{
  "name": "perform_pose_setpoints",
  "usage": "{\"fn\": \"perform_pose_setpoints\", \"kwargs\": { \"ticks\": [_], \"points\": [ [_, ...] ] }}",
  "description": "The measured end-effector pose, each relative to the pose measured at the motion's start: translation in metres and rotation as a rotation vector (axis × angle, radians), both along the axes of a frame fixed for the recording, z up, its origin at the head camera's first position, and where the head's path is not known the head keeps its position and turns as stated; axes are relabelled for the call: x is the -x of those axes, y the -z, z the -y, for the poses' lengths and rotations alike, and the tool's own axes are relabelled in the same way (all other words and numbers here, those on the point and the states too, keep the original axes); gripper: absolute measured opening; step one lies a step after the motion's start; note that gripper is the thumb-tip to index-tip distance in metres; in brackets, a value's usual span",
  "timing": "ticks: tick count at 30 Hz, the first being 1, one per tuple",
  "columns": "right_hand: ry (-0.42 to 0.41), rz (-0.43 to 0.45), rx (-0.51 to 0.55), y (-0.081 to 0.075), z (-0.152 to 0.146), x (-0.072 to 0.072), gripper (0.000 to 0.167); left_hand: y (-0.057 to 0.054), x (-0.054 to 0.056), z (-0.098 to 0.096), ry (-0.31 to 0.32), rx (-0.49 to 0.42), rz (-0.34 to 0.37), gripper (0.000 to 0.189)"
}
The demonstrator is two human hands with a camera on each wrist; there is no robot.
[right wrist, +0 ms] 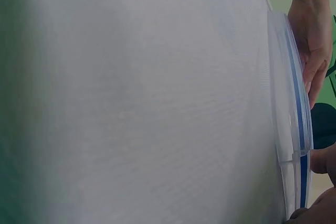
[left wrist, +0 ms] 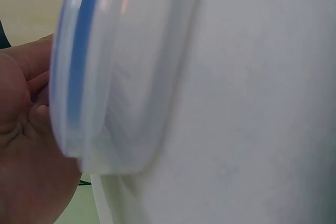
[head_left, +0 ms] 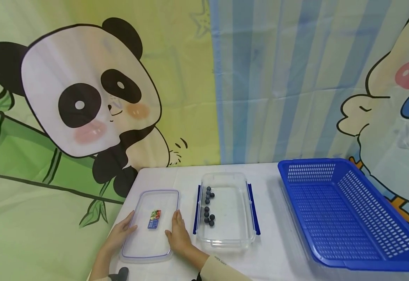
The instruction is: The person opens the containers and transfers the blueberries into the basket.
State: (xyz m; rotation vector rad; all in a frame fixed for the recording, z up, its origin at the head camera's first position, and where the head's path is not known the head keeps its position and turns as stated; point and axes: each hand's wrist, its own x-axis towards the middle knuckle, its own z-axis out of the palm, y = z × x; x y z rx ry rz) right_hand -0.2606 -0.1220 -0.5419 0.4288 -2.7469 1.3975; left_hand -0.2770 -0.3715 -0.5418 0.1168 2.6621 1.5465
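Note:
A clear plastic lid (head_left: 141, 242) with a blue seal and a small colourful label (head_left: 154, 219) lies at the left of the white table. My left hand (head_left: 118, 234) holds its left edge, thumb over the rim. My right hand (head_left: 180, 236) holds the right edge, fingers pointing away from me and thumb on the lid's border. The lid's blue-lined rim (left wrist: 84, 66) is close up in the left wrist view, beside the palm. To the right stands a clear plastic box (head_left: 230, 234) with several small dark blue balls (head_left: 207, 214) like blueberries along its left side.
Blue latches (head_left: 254, 210) stick out at both sides of the box. A large blue perforated basket (head_left: 317, 234) stands at the table's right. Behind the table hangs a cartoon-printed curtain (head_left: 190, 78). White cloth (right wrist: 157, 87) covers the table.

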Motion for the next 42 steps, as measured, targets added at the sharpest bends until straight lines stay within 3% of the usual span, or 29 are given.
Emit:
{"fn": "perform_pose_setpoints", "kwargs": {
  "ticks": [17, 26, 34, 38, 42],
  "points": [
    [0.040, -0.031, 0.049, 0.000, 0.002, -0.001, 0.065, -0.004, 0.007, -0.004, -0.003, 0.121, -0.051, 0.055],
    [0.080, -0.005, 0.034, 0.001, 0.004, 0.009, 0.067, 0.003, 0.019, 0.000, 0.006, 0.161, -0.075, 0.056],
    [0.080, 0.008, 0.033, 0.002, 0.004, 0.009, 0.067, -0.004, 0.017, -0.007, -0.023, 0.169, -0.012, 0.054],
    [0.087, 0.034, 0.056, -0.005, 0.006, 0.007, 0.067, -0.007, 0.016, -0.010, -0.035, 0.189, 0.008, 0.054],
    [0.062, 0.064, 0.102, -0.026, 0.008, -0.005, 0.070, -0.011, 0.014, -0.013, -0.076, 0.233, -0.009, 0.057]
  ]
}}
